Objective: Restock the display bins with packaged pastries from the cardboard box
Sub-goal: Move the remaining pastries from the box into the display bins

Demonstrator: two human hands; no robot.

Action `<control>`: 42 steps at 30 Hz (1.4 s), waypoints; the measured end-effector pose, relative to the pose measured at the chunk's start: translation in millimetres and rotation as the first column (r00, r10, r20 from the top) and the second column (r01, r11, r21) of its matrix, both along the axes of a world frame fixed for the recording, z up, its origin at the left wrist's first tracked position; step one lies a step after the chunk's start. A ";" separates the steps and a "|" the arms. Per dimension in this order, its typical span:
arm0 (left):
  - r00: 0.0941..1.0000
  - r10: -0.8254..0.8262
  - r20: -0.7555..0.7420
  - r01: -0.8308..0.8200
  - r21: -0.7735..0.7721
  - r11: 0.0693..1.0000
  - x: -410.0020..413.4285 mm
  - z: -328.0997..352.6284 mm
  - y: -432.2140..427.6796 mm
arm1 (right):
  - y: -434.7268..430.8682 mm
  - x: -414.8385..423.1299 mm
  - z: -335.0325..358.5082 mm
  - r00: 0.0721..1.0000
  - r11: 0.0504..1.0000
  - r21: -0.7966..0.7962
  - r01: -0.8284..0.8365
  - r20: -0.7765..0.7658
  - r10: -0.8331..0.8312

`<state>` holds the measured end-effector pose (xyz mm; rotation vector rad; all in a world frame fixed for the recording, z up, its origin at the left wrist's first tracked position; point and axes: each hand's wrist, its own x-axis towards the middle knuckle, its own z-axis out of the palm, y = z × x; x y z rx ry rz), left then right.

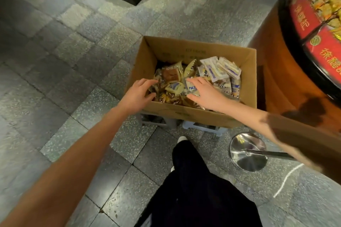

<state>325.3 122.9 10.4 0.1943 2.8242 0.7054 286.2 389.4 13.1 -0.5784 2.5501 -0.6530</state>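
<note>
My left hand point(137, 94) and right hand point(204, 91) reach in with fingers spread, gripping nothing, just over the packaged pastries point(171, 75) heaped inside the open cardboard box point(184, 113). Beyond it, to the right, stands the round display bin point(302, 22).

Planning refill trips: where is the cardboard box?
Head view, centre: the cardboard box sits left of the round display bin, left hand and right hand reaching into it.
</note>
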 end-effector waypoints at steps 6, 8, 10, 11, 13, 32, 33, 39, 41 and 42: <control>0.998 -0.027 0.053 0.028 -0.022 0.999 -52.9 -25.1 -3.1 | 0.1 -57.8 -19.1 0.999 0.999 -0.001 0.043 0.016 -0.043; 0.995 -0.045 0.085 0.047 -0.027 0.999 -74.5 -31.9 -3.3 | 4.4 -78.4 -26.4 0.997 0.997 -0.016 0.073 0.038 -0.072; 0.993 -0.052 0.108 0.055 -0.024 0.998 -98.0 -38.2 -1.4 | 11.3 -99.7 -35.1 0.994 0.995 -0.016 0.099 0.042 -0.098; 0.991 -0.057 0.120 0.059 -0.017 0.998 -108.5 -41.9 0.6 | 14.8 -109.7 -39.3 0.992 0.993 -0.015 0.114 0.050 -0.113; 0.988 -0.071 0.137 0.073 -0.006 0.997 -128.2 -50.3 6.0 | 21.5 -130.3 -49.4 0.987 0.989 -0.014 0.147 0.066 -0.145; 0.822 -0.385 0.420 0.431 -0.016 0.902 -245.7 -208.6 74.9 | 35.9 -181.6 -189.4 0.989 0.990 0.043 0.132 0.061 -0.135; 0.823 -0.378 0.423 0.425 -0.018 0.905 -249.6 -216.5 78.6 | 36.8 -179.0 -197.7 0.992 0.992 0.043 0.122 0.016 -0.122; 0.833 -0.373 0.409 0.391 0.043 0.919 -262.1 -251.1 96.9 | 55.4 -170.5 -228.1 0.979 0.981 0.048 0.186 -0.098 -0.181; 0.832 -0.370 0.415 0.373 0.076 0.925 -265.1 -260.0 99.1 | 60.2 -166.7 -232.1 0.971 0.976 0.021 0.217 -0.104 -0.214; 0.832 -0.368 0.416 0.365 0.088 0.927 -267.1 -263.7 99.8 | 61.1 -164.6 -233.0 0.969 0.973 0.007 0.229 -0.103 -0.227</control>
